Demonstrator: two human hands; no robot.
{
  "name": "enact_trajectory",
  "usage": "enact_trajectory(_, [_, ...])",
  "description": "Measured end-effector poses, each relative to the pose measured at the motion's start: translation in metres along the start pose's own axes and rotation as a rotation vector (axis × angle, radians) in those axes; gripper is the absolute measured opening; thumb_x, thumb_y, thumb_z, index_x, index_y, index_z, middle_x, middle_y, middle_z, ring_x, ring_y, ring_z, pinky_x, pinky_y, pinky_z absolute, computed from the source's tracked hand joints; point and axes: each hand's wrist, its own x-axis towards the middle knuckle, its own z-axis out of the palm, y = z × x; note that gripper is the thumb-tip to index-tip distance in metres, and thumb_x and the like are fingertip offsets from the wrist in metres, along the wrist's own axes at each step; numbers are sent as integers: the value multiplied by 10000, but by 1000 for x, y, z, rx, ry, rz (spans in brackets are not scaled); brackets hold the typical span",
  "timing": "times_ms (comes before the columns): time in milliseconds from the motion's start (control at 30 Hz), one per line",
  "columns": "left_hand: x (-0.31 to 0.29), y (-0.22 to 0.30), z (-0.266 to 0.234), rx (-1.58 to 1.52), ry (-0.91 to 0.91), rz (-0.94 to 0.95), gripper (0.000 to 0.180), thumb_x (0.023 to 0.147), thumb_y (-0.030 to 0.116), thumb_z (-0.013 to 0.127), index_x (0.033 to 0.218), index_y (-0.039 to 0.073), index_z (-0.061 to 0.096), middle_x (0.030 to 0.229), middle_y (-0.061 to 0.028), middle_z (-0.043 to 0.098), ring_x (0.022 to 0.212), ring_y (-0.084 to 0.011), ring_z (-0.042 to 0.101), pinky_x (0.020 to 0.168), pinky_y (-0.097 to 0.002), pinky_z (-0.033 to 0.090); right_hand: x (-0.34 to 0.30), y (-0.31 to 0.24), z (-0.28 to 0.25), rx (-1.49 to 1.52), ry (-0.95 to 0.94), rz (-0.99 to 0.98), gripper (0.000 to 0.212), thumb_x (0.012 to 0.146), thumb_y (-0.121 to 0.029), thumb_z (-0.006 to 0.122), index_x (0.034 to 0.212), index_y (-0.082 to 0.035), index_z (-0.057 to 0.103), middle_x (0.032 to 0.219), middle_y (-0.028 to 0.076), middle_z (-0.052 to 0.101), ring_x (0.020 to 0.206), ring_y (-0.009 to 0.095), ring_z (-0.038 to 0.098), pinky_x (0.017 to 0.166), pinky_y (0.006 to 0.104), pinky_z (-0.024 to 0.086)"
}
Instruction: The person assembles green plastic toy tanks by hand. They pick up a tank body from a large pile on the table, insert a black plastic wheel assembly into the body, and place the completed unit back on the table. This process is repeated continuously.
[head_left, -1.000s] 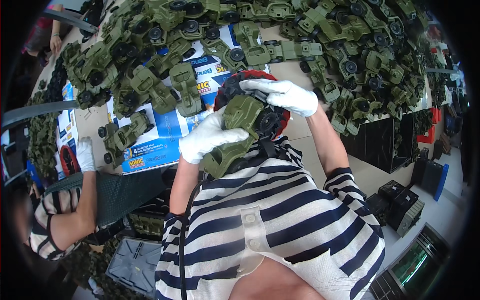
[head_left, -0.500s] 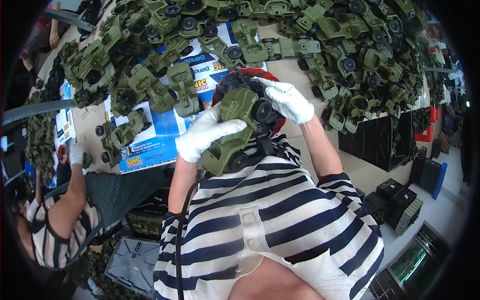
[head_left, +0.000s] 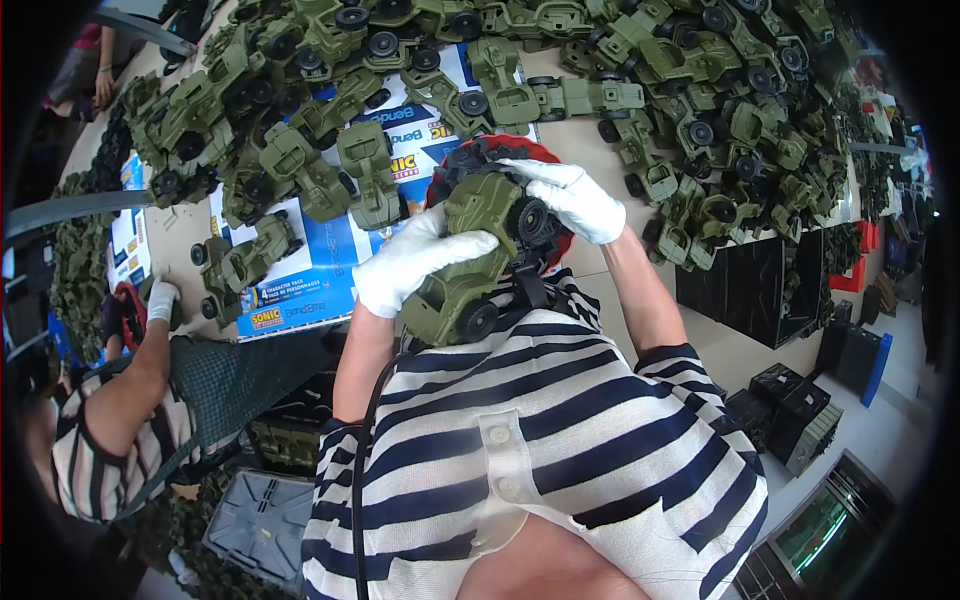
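An olive-green toy jeep (head_left: 466, 235) with black wheels is held tilted in front of my chest. My left hand (head_left: 415, 258), in a white glove, grips its near-left side with the thumb across the body. My right hand (head_left: 575, 203), also gloved, has its fingers bent over the jeep's far end beside a black wheel (head_left: 530, 217). Its fingertips are partly hidden, so the exact contact there is unclear. Behind and under the jeep is a red round basin (head_left: 437, 172) holding black parts, mostly covered by the jeep and my hands.
Many similar green toy jeeps (head_left: 690, 130) pile along the table's far side. Printed blue-and-white cardboard (head_left: 330, 250) lies under several of them. A black crate (head_left: 750, 285) stands at the right. At the left, a co-worker's gloved hand (head_left: 162, 298) is by the table edge.
My right hand's fingers have bent slightly and shifted left over the jeep's far end. My left hand still holds the jeep, almost unmoved. The co-worker's hand has moved slightly.
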Motion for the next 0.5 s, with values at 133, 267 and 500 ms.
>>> enact_trajectory(133, [15, -6, 11, 31, 135, 160, 715, 781, 148, 814, 1367, -42, 450, 1143, -64, 664, 998, -83, 612, 881, -252, 499, 9, -20, 4, -148, 24, -56, 453, 1029, -325, 470, 1324, 6, 562, 1309, 126, 593, 1206, 181, 525, 1050, 323, 382])
enact_trajectory(267, [43, -34, 29, 342, 432, 480, 1217, 653, 455, 874, 1523, -20, 167, 1400, -222, 448, 1284, -283, 454, 1087, -375, 355, 32, -8, 36, 53, 385, -109, 491, 1050, -396, 389, 1191, 14, 620, 1178, 105, 646, 1099, 188, 582, 1000, 335, 426])
enact_trajectory(500, [54, -35, 12, 205, 367, 818, 838, 825, 499, 725, 1426, 17, 394, 1338, -190, 518, 1230, -307, 522, 1056, -365, 394, 36, 7, 52, -61, 406, -234, 460, 1043, -354, 379, 1250, 20, 550, 1278, 122, 575, 1178, 215, 546, 1049, 341, 387])
